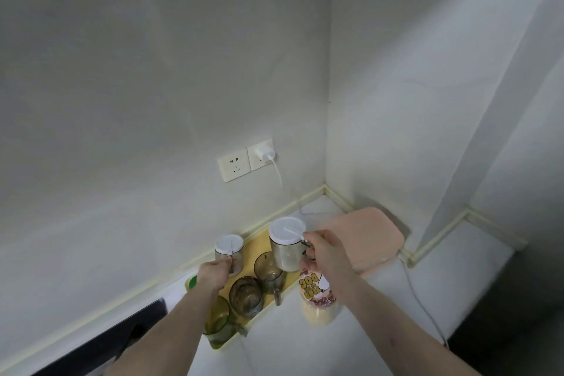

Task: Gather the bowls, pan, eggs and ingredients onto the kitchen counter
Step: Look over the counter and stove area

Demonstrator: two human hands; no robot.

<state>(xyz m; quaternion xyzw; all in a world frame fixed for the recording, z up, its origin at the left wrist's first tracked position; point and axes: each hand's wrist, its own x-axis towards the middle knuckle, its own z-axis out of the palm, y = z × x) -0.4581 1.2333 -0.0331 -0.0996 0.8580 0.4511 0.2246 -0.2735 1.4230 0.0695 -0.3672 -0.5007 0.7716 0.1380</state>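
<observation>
Left hand (pixel 213 275) held small lidded jar (pixel 229 253) by handle, right hand (pixel 323 249) gripped taller lidded jar (pixel 286 246) lower centre, both above yellow tray (pixel 259 241) of glass mugs (pixel 245 296), worktop (pixel 305 345) below.

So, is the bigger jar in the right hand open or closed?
Closed: a white lid covers the bigger jar.

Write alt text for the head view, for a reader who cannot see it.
Each hand grips the handle of a white-lidded jar: left hand on the smaller jar, right hand on the larger jar, above a yellow tray of tinted glass cups by a wall corner.
</observation>
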